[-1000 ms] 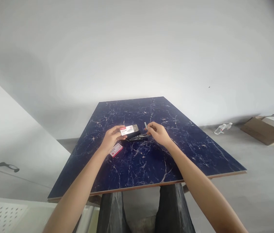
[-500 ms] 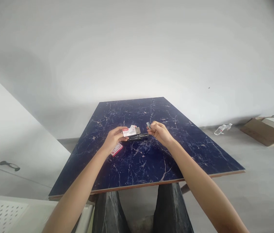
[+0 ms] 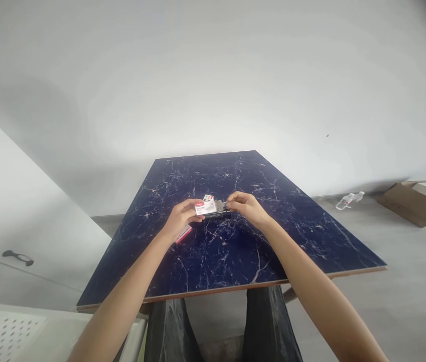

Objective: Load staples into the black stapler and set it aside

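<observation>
My left hand [image 3: 183, 217] is closed round a small white and red staple box [image 3: 205, 207], holding it by its left end. Its open end faces right. In the fingers of my right hand [image 3: 246, 207] is a small grey strip of staples [image 3: 224, 204], pinched right at the mouth of the box, with one end at the opening. A black stapler [image 3: 218, 215] lies on the table just under the box, partly hidden. Below my left hand lies a red and white box [image 3: 184, 234]. Behind the held box another small white and red piece [image 3: 208, 197] shows.
The dark blue marbled table [image 3: 220, 261] stands against a pale wall. On the left is a white cabinet with a black handle [image 3: 17, 258], and a white perforated surface [image 3: 5, 332] near me. A plastic bottle [image 3: 344, 201] and a cardboard box [image 3: 416, 203] lie on the floor at right.
My right hand has brought the strip of staples left and down to the open end of the box. My left hand and the box have shifted slightly right.
</observation>
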The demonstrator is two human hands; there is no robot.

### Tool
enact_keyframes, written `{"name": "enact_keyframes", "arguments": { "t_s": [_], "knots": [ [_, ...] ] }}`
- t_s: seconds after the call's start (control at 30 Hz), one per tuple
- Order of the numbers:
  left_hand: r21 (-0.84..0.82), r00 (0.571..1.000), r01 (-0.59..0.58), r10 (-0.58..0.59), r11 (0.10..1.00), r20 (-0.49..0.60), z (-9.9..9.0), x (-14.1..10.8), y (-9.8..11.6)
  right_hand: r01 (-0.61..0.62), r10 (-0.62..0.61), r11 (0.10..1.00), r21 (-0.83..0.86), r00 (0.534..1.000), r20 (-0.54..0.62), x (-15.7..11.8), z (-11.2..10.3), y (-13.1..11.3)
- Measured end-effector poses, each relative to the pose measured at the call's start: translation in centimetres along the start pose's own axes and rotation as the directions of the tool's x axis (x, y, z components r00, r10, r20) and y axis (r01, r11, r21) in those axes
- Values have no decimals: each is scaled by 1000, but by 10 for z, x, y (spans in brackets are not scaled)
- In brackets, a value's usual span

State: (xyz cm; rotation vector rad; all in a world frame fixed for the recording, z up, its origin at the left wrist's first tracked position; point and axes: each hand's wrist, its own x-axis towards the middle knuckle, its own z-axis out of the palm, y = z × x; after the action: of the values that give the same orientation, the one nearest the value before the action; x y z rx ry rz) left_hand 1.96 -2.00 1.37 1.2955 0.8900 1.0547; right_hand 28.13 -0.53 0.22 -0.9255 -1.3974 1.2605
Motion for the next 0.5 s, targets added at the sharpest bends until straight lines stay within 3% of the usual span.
{"name": "enact_keyframes", "arguments": {
  "t_s": [0.3,0.5],
  "knots": [
    [34,990,-31,26,999,139,4,-6,0,31,-39,965,-259,999,-26,-4,4,-6],
    [8,981,-40,38,999,188,5,-6,-1,-4,2,991,-132,1000,-10,-1,2,-3]
  ]
}}
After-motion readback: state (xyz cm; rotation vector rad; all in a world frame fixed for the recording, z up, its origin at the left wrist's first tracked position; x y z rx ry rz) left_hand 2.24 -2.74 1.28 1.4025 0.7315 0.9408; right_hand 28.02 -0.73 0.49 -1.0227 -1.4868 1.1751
